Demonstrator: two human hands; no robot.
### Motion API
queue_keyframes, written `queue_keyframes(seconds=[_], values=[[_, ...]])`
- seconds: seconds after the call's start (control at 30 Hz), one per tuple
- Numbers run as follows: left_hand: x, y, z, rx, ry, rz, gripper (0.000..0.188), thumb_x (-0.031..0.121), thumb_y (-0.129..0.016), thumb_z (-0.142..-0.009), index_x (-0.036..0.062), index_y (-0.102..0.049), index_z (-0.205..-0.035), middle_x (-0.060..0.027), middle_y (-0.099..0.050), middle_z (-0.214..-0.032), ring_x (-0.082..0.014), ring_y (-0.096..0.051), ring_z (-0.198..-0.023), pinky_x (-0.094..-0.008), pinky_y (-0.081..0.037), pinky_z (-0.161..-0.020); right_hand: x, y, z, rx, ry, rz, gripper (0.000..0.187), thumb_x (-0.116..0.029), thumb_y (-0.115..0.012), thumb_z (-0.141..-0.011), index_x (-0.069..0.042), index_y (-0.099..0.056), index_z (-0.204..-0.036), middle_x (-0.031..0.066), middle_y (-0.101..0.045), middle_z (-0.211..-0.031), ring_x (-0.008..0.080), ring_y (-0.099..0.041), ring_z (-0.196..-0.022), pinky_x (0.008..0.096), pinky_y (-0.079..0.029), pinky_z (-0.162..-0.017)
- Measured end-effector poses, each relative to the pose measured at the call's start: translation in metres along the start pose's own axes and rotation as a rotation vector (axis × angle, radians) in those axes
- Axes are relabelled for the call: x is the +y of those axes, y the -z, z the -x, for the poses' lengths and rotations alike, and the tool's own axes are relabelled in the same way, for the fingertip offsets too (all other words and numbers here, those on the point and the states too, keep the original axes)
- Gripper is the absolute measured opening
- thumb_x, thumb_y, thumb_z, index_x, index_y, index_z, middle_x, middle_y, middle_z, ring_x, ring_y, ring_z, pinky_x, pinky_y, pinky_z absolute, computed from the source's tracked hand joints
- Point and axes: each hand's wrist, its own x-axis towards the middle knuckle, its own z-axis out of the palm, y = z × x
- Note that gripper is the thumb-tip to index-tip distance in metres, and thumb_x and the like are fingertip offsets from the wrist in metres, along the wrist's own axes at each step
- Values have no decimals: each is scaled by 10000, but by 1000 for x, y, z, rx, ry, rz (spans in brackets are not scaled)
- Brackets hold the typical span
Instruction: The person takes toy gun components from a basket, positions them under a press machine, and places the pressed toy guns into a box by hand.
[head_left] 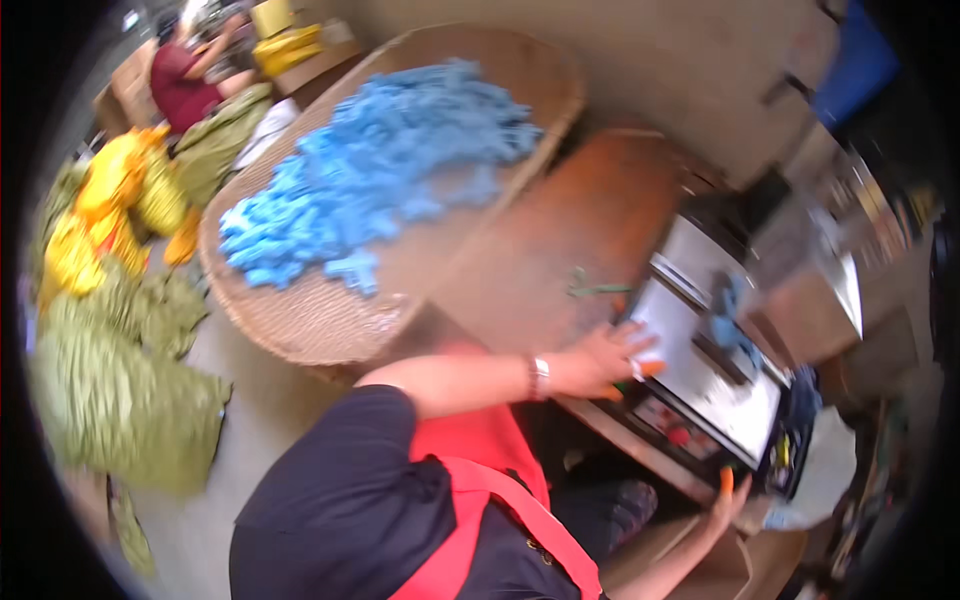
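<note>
My left hand (598,362) is stretched out with fingers apart, beside the left edge of a flat metal-topped machine (672,325). Orange covers sit on some of its fingertips, and a band circles the wrist. Low on the right, my right hand (727,508) is near the machine's front corner, its fingers apart and one tipped in orange. I see nothing held in either hand, though both are blurred. Beyond the bar across the metal top lies a limp blue piece (728,315).
A large oval woven tray (290,335) carries a heap of blue soft pieces (400,150). Brown wooden tabletop (570,230) adjoins the machine. Cardboard box (815,315) stands right of it. Olive sacks (130,380) and yellow bags (120,190) lie left; another person (185,85) sits beyond.
</note>
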Motion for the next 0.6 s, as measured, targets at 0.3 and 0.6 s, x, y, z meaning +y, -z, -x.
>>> queue_keyframes(seconds=[0.3, 0.6], values=[[-239, 69, 185, 347, 942, -254, 164, 13, -527, -798, 13, -636, -922, -216, -623, -842, -378, -608, -856, -442, -497, -707, -41, -11, 7, -18, -298, -130, 578, -188, -632, -894, 27, -417, -1386, 167, -501, -1320, 252, -485, -1171, 359, -397, -991], [-341, 7, 357, 182, 1608, -559, 216, 185, -578, -866, 114, -593, -1069, -248, -441, -1241, -464, -608, -899, -513, -527, -740, -70, -20, 14, 109, -204, -7, 522, -172, -611, -907, 20, -449, -1365, 152, -510, -1306, 244, -484, -1163, 356, -398, -986]])
